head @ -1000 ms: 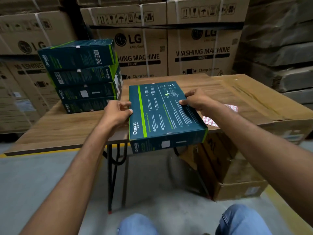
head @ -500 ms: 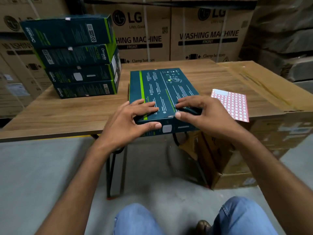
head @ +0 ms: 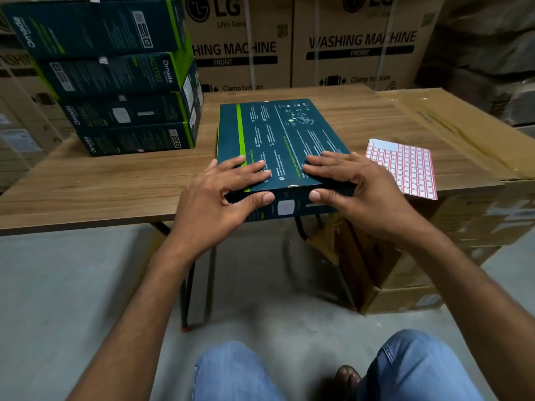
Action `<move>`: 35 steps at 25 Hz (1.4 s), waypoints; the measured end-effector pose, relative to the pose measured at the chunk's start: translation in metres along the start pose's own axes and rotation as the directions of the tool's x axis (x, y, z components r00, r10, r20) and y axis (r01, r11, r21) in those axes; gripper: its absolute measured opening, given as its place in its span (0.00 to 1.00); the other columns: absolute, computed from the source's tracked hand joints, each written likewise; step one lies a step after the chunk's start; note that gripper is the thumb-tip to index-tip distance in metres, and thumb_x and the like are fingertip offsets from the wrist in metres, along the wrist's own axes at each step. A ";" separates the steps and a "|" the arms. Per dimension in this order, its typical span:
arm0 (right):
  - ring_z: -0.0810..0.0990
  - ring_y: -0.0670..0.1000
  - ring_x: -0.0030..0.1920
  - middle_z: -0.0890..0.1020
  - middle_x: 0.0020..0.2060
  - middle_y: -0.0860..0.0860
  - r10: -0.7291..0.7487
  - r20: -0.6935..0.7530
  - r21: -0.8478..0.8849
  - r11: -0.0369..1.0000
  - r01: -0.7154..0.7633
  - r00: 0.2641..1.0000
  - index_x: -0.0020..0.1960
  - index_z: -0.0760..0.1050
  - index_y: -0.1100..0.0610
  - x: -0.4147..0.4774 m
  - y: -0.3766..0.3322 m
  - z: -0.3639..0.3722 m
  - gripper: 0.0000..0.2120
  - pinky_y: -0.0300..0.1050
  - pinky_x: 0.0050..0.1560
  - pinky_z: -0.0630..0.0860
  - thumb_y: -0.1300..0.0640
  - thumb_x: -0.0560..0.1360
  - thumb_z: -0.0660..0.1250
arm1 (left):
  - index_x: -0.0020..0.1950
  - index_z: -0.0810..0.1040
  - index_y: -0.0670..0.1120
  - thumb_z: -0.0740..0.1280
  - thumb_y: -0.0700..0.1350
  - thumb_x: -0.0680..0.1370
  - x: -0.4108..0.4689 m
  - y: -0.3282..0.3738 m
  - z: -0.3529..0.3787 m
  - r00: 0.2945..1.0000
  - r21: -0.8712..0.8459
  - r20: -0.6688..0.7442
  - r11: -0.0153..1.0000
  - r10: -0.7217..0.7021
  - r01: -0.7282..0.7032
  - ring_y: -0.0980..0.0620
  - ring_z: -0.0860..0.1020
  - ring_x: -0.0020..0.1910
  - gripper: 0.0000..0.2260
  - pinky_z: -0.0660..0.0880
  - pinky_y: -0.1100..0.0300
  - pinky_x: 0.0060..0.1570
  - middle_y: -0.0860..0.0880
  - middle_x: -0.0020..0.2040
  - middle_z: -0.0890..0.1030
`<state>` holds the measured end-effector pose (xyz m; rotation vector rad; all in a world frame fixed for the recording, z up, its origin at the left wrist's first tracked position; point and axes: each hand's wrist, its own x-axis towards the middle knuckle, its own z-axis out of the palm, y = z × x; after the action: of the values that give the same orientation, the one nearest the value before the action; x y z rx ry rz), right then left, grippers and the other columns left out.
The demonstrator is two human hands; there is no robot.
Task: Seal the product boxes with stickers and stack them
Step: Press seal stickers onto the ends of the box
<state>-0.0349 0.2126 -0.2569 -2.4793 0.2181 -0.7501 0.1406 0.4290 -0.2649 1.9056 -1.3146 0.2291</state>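
Your left hand (head: 220,195) and right hand (head: 356,189) press straight fingers flat on the product box (head: 278,134), thumbs against its near end. The sticker sheet (head: 405,166) lies just right of your right fingers; the stacked boxes (head: 121,82) stand beyond your left fingers.

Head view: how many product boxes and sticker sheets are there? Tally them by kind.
Product boxes: 5, namely the stack of 4 and the single box lying flat
Sticker sheet: 1
Total: 6
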 end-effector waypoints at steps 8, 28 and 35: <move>0.71 0.42 0.74 0.77 0.71 0.40 -0.024 0.030 -0.051 0.998 0.026 0.999 0.71 0.78 0.44 0.005 0.003 -0.002 0.25 0.49 0.76 0.68 0.50 0.75 0.77 | 0.72 0.78 0.61 0.67 0.69 0.76 0.008 -0.001 -0.002 0.998 0.131 0.068 0.991 0.001 -0.010 0.61 0.67 0.78 0.27 0.67 0.40 0.76 0.64 0.73 0.75; 0.67 0.39 0.73 0.76 0.72 0.41 -0.004 0.077 -0.133 0.991 0.014 0.997 0.73 0.76 0.45 0.013 -0.004 -0.009 0.25 0.48 0.77 0.65 0.49 0.76 0.76 | 0.74 0.77 0.58 0.68 0.65 0.78 0.010 0.002 -0.003 0.995 0.170 0.099 0.985 0.000 -0.017 0.57 0.67 0.79 0.26 0.60 0.43 0.80 0.59 0.75 0.75; 0.70 0.43 0.75 0.77 0.71 0.41 -0.013 0.033 -0.141 0.990 0.017 0.999 0.72 0.77 0.45 0.011 -0.005 -0.003 0.27 0.49 0.77 0.66 0.52 0.75 0.78 | 0.74 0.76 0.58 0.71 0.63 0.76 0.011 0.007 -0.004 0.996 0.216 0.090 0.976 -0.025 0.005 0.57 0.68 0.78 0.27 0.59 0.47 0.79 0.60 0.74 0.74</move>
<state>-0.0278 0.2119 -0.2471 -2.6272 0.2489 -0.7228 0.1406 0.4227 -0.2528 2.1296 -1.3828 0.2897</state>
